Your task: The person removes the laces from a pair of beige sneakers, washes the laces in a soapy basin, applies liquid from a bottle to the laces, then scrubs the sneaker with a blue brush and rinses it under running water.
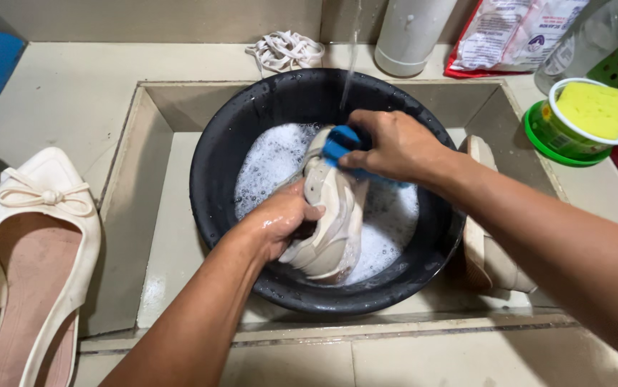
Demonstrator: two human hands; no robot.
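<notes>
Gripping the one cream sneaker (330, 222) over the foamy black basin (216, 172), your left hand (280, 218) hides its opening. Your right hand (395, 147) closes around a blue brush (339, 142), mostly covered. A second shoe (491, 251) sits half hidden behind the basin; one flat (36, 244) is cut off at left.

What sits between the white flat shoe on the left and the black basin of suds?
In the head view, between the white flat shoe and the black basin lie only the beige counter ledge and the sink's left wall; nothing rests there.
</notes>
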